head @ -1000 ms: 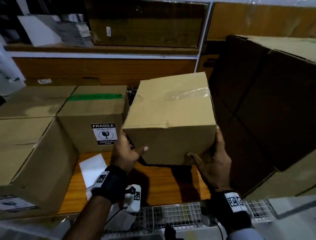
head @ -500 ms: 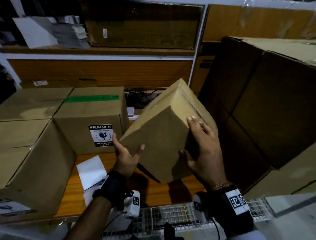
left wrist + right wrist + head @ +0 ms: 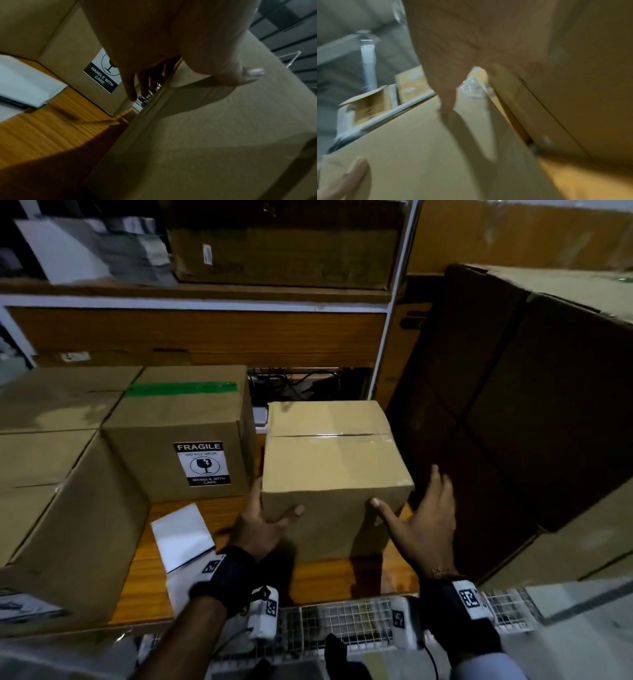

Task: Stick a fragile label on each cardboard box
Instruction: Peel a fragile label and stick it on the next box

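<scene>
Scene: I look down at a wooden desk [image 3: 325, 580] crowded with cardboard boxes, under dim shelving.

Plain box: a sealed box [image 3: 334, 474] stands upright on the desk, clear tape across its top seam, its near face bare of any sticker.

Left hand: my left hand [image 3: 262, 523] is at the box's near left corner, thumb pressed flat on the near face, fingers straight down the left side; the left wrist view shows those fingers [image 3: 130, 86] extended in the narrow gap between the two boxes. The hand is spread, not clamped.

Right hand: my right hand [image 3: 419, 525] is spread wide at the box's near right corner, thumb tip on the near face, fingers straight beside the right side. The right wrist view is blurred; I cannot tell whether the fingers touch the cardboard.

Labelled box: just left of the plain box stands a second box [image 3: 178, 433] with green tape [image 3: 181, 389] on top and a black-and-white fragile label [image 3: 202, 463] stuck on its near face.

Label sheets: white sheets [image 3: 183, 534] lie on the desk in front of the labelled box, left of my left wrist.

Surroundings: more boxes [image 3: 58, 474] are stacked at far left, a large dark carton [image 3: 534, 412] leans at right, and a wire mesh rack [image 3: 349, 625] runs along the near edge of the desk.
</scene>
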`<action>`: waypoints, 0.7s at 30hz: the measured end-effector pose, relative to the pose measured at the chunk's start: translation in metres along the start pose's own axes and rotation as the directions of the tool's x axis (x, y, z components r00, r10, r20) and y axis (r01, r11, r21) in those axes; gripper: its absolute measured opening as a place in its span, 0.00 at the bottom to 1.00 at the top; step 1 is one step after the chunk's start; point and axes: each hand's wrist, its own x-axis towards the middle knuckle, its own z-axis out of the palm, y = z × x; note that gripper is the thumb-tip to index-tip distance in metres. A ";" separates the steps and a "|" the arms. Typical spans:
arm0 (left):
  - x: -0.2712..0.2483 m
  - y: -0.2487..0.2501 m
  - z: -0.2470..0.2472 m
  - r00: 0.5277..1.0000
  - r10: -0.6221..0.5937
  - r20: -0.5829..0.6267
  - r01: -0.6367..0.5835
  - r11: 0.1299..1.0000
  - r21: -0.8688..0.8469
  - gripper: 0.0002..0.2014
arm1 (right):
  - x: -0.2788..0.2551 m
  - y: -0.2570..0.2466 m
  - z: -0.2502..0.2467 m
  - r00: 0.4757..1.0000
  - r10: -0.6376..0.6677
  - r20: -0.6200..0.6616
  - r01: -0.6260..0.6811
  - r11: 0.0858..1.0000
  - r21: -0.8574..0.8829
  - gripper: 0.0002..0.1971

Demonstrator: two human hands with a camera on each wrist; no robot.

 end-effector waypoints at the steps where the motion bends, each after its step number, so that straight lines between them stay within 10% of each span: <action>1: 0.000 0.003 0.001 1.000 0.010 0.006 -0.010 1.000 -0.012 0.40 | 0.000 0.004 0.004 0.995 0.055 0.079 -0.064 0.991 0.116 0.61; 7: 0.006 0.028 0.002 0.997 0.070 -0.044 -0.073 0.994 -0.084 0.49 | 0.003 0.006 0.011 0.993 -0.052 0.105 0.026 0.971 0.237 0.45; 13: 0.017 0.064 -0.001 0.982 0.156 -0.108 -0.156 0.988 0.010 0.29 | 0.014 -0.020 -0.015 0.979 -0.158 -0.127 0.192 0.927 0.321 0.44; 21: 0.022 0.057 -0.001 0.982 0.185 -0.050 -0.181 0.981 0.071 0.22 | 0.027 -0.023 -0.025 0.948 -0.292 0.123 0.271 0.948 0.164 0.44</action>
